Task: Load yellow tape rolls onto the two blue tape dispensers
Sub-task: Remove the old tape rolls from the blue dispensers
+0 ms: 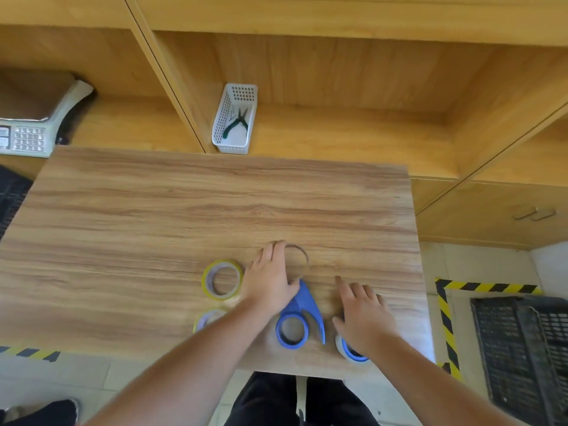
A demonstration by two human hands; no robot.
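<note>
Two yellow tape rolls lie flat on the wooden table: one in full view, the other partly under my left forearm. An empty blue tape dispenser lies between my hands. My left hand spans the left rim of a bare brown cardboard core, fingers at its top and thumb at its bottom, beside the dispenser's tip. My right hand lies palm down with fingers spread over a second blue dispenser, which has a whitish ring around it and is mostly hidden.
A white perforated basket with green-handled pliers stands on the shelf behind the table. A scale with a keypad sits at far left. A black crate stands on the floor to the right, inside yellow-black floor tape.
</note>
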